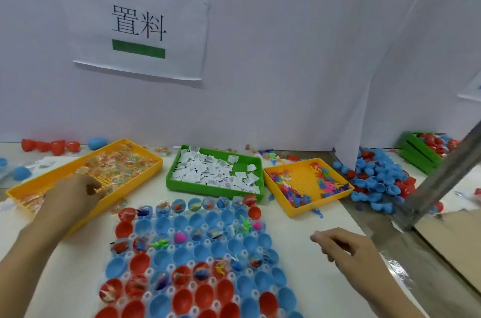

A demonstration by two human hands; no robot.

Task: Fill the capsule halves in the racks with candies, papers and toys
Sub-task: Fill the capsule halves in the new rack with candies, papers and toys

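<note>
Reaching into the candy tray [23,188], your left hand [74,196] pinches a candy [96,190]; your right hand [347,250] hovers loosely curled, empty, beside the rack [171,252].

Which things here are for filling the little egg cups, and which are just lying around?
For the job:
- rack of capsule halves
- long yellow tray of candies
- green tray of papers
- small yellow tray of toys
- left hand, reaching into the candies
- right hand, beside the rack

Just lying about:
- paper sign on the wall
- green crate far right
- metal bar
</note>
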